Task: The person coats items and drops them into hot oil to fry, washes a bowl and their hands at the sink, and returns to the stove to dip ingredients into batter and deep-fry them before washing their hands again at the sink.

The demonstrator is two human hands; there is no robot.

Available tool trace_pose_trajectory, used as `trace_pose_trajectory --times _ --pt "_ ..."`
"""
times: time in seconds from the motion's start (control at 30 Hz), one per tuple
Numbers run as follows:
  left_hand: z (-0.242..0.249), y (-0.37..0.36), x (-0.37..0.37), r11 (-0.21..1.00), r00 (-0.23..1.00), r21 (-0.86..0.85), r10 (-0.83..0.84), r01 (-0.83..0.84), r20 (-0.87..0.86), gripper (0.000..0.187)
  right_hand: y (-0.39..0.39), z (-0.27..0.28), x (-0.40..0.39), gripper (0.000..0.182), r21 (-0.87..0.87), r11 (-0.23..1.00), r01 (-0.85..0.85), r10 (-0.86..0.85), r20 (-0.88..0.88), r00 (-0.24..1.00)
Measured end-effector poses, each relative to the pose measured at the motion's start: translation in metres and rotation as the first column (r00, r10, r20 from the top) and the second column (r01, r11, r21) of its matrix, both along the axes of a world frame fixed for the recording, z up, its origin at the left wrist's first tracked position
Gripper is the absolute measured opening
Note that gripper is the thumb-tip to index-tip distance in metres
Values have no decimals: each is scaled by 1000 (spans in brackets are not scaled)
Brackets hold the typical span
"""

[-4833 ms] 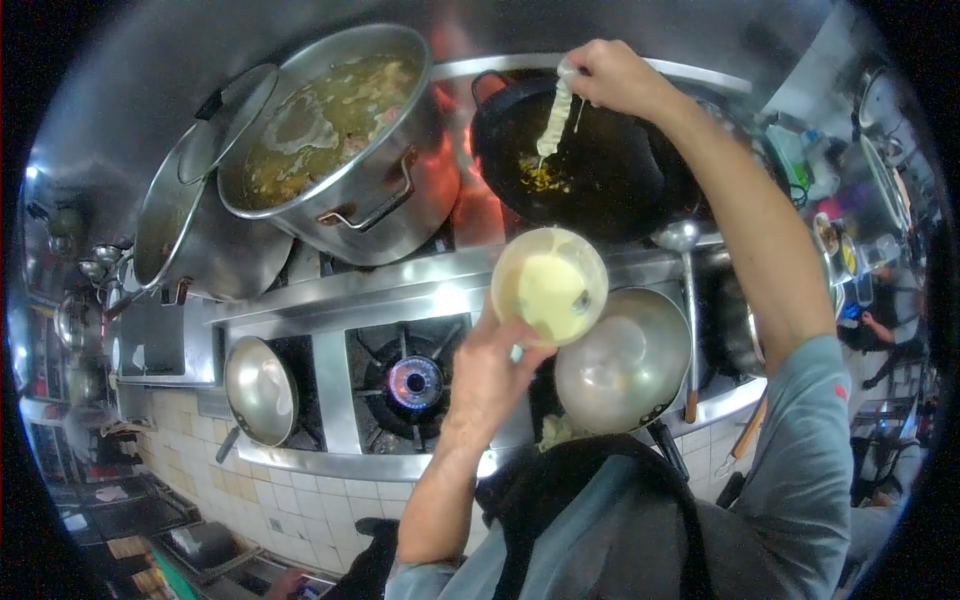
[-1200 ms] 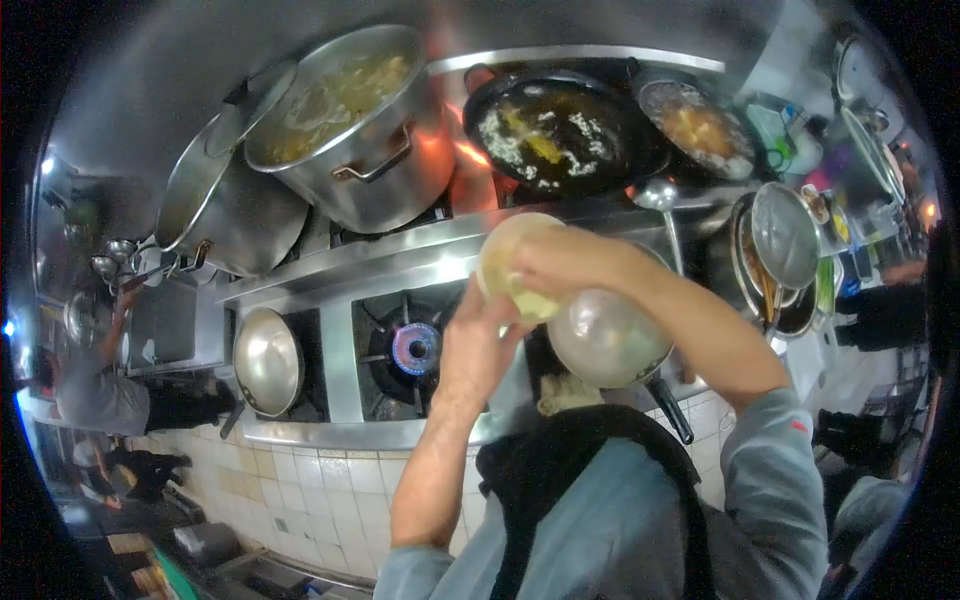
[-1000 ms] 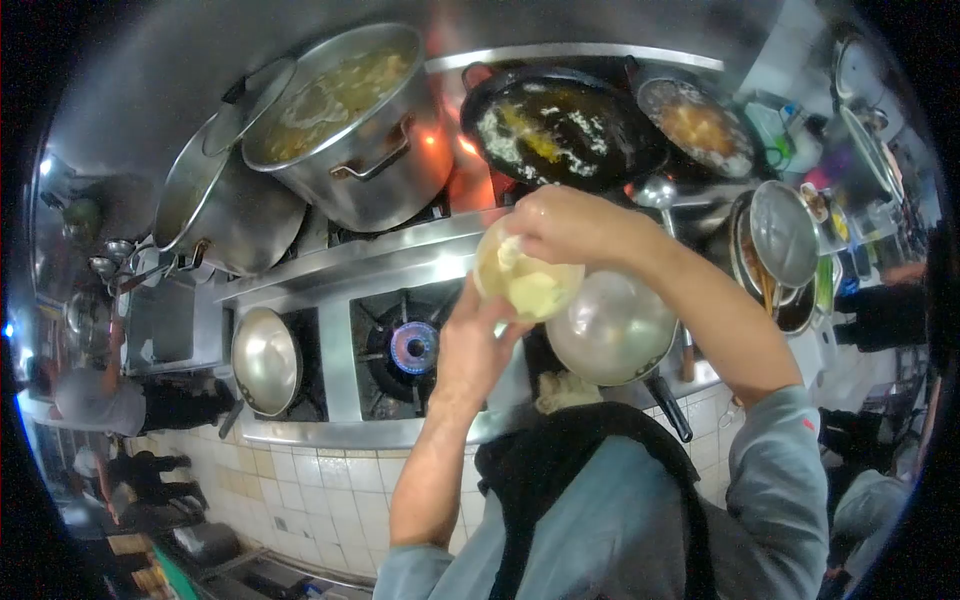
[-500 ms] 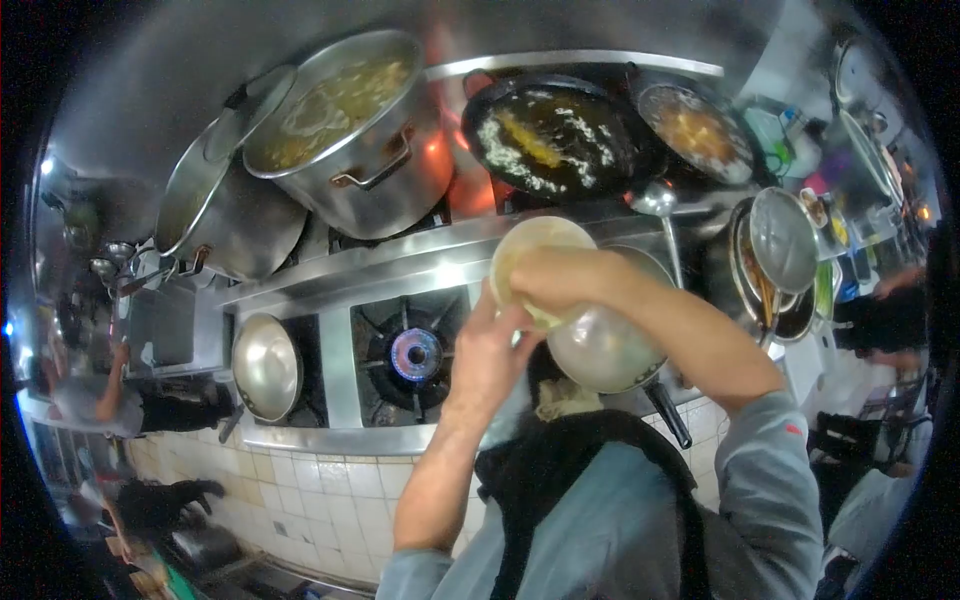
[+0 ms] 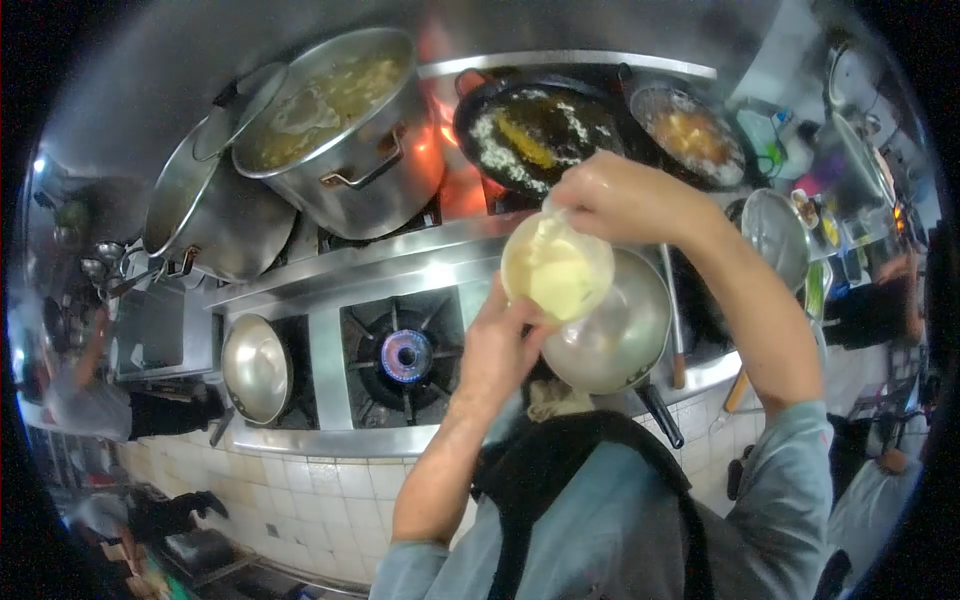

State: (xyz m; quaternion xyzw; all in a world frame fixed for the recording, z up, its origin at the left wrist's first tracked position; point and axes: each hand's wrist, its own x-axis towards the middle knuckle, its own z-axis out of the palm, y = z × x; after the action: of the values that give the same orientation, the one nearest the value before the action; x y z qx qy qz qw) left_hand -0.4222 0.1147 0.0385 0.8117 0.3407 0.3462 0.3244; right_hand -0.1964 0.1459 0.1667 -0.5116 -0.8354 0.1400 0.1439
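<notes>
My left hand (image 5: 503,338) grips a round pale tub (image 5: 517,283) by its side, above the left part of a steel pan (image 5: 625,335). Soft yellow batter-like stuff (image 5: 560,283) fills the lower part of the tub. Over its upper rim, my right hand (image 5: 600,197) is closed in a pinch, with pale stuff hanging between its fingers and the tub. A wide black pan of oil (image 5: 550,130), with a yellow piece (image 5: 524,138) frying in it, lies just behind my right hand.
Two big pots (image 5: 345,130) (image 5: 222,215) stand at the back left. A lit burner (image 5: 406,355) and another steel pan (image 5: 257,368) are left of my hands. Another frying pan (image 5: 690,135) bubbles at the back right. People (image 5: 95,400) work at both sides.
My right hand has come up out of the tub, drawing pale stuff with it toward the black pan. The tub now shows its contents; my left hand still holds it.
</notes>
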Motion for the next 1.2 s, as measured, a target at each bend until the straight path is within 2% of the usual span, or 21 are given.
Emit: trace_pose_trajectory --times 0.13,0.2,0.27,0.37,0.43,0.5,0.6,0.7,0.9,1.0,1.1,1.2 --pt "3 -3 6 999 998 38 -26 24 54 27 -11 -23 3 13 -83 997 -5 14 108 994" --pt "0 -6 9 999 998 -22 -48 48 32 27 -18 -43 1 14 -132 991 1 18 144 989" --pt "-1 -8 12 998 997 -8 -68 68 45 27 -25 -68 -1 14 -244 968 64 -25 159 987" --pt "-5 -10 14 996 994 21 -92 91 53 26 -29 -121 4 14 -245 969 31 30 244 969" --pt "-9 -11 14 995 994 34 -95 94 50 26 -33 -123 -2 15 -257 966 37 23 227 974" --pt "-11 -11 15 991 990 60 -122 118 66 25 -37 -117 -8 20 -388 920 58 53 269 962" --pt "-12 -14 15 991 990 9 -131 131 50 25 -42 -116 -9 19 -404 912 73 32 245 969" --pt "-11 -16 16 989 985 49 -143 139 94 23 -47 -128 -3 19 -389 917 92 -12 203 979" --pt "-13 -24 19 983 982 -23 -178 180 59 22 -58 -135 0 19 -464 876 129 9 283 959" --pt "-14 -28 23 984 982 3 -178 179 66 22 -62 -128 -3 19 -525 836 157 9 300 954" --pt "-22 -31 27 982 981 34 -187 186 44 22 -71 -130 -2 19 -501 855 136 -30 214 976" --pt "-22 -33 30 982 983 67 -179 176 33 23 -75 -131 -3 19 -522 833 184 -72 229 971"
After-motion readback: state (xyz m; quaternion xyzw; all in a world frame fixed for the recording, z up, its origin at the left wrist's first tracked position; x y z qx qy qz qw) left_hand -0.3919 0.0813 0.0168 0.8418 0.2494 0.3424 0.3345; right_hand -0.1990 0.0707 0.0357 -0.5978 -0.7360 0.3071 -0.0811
